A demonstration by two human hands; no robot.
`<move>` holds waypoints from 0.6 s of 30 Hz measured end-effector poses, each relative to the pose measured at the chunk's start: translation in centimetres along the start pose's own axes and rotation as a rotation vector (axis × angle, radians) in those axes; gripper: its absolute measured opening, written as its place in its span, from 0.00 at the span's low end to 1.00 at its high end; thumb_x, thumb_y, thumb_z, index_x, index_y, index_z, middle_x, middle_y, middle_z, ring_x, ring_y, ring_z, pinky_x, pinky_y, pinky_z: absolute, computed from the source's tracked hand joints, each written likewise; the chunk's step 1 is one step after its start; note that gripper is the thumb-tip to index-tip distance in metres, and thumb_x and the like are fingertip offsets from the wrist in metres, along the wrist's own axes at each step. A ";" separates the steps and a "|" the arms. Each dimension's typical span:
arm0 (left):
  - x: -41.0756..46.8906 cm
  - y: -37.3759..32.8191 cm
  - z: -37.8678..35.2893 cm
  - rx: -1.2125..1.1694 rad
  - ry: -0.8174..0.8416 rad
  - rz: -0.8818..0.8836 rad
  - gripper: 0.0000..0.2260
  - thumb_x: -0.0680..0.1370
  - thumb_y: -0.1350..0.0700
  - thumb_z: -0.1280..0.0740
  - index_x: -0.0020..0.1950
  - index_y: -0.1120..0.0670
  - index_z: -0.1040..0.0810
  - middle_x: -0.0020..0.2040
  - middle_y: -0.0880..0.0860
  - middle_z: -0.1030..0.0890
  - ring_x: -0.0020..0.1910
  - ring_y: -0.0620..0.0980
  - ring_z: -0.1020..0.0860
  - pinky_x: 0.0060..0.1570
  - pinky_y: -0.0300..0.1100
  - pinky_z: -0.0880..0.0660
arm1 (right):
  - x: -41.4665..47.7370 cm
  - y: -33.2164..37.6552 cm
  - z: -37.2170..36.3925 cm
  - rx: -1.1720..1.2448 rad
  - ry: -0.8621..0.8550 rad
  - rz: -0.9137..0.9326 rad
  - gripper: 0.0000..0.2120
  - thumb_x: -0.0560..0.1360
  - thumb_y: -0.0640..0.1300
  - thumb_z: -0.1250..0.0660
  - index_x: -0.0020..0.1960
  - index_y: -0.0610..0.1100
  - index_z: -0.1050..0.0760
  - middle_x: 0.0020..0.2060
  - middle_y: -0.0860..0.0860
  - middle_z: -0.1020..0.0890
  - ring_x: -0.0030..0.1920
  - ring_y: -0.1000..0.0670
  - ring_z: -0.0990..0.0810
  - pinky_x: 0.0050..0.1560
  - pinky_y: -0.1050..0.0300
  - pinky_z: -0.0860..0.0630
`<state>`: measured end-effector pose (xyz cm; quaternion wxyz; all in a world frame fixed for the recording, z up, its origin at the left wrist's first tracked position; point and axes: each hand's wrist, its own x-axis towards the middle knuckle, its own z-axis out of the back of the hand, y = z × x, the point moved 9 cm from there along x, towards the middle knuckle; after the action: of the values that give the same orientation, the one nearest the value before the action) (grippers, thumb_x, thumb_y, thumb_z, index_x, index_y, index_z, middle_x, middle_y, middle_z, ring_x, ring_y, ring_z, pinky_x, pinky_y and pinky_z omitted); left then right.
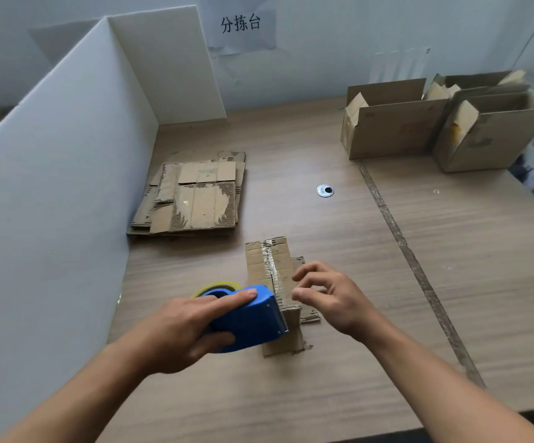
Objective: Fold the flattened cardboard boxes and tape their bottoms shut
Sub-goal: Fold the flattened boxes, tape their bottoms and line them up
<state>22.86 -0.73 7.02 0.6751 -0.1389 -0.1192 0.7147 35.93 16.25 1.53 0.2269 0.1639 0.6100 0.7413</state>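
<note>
Forearms come in from six o'clock over the wooden table (pixel 387 314); a white partition (pixel 51 187) walls off nine o'clock, probably to keep the stock from sliding away; at two o'clock stand the folded boxes (pixel 393 123), flaps up, parked well clear of the work, which suggests several are done; at eleven o'clock the stack of flattened boxes (pixel 195 199) lies against the partition, within reach for the next pick; just ahead of the hands, the small box (pixel 272 270) rests bottom up with a tape strip (pixel 273 266) along its seam; the left hand (pixel 176 330) grips the blue tape dispenser (pixel 253 318), forefinger laid along its top, blade at the box's near edge, likely to cut; the right hand (pixel 332 298) hangs half curled over the box's three o'clock side, seemingly to steady it, though I cannot tell if it touches or pinches anything.
</note>
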 end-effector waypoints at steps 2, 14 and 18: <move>-0.7 2.0 -0.7 -0.114 0.114 0.077 0.33 0.76 0.44 0.35 0.67 0.17 0.52 0.58 0.28 0.28 0.51 0.36 0.29 0.49 0.23 0.36 | -1.0 -2.1 2.6 0.134 -0.150 -0.095 0.08 0.72 0.44 0.28 0.34 0.43 0.19 0.46 0.54 0.21 0.46 0.55 0.21 0.48 0.61 0.24; 0.9 8.6 -3.0 -0.172 0.384 0.386 0.26 0.70 0.42 0.33 0.68 0.29 0.32 0.61 0.38 0.22 0.54 0.38 0.25 0.51 0.31 0.31 | -2.5 -12.3 3.6 0.002 -0.298 -0.512 0.17 0.70 0.58 0.28 0.35 0.49 0.31 0.32 0.51 0.29 0.36 0.51 0.31 0.42 0.51 0.30; 1.5 9.0 -3.5 -0.196 0.426 0.413 0.26 0.65 0.36 0.37 0.63 0.26 0.32 0.64 0.38 0.23 0.58 0.41 0.25 0.61 0.43 0.28 | -2.1 -13.4 3.6 0.001 -0.315 -0.531 0.17 0.75 0.52 0.28 0.35 0.48 0.32 0.30 0.51 0.32 0.35 0.50 0.33 0.41 0.52 0.32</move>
<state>15.64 0.20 0.43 0.5089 -0.3710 -0.0128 0.7767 41.40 20.15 -10.81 0.5044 0.1120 0.5891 0.6213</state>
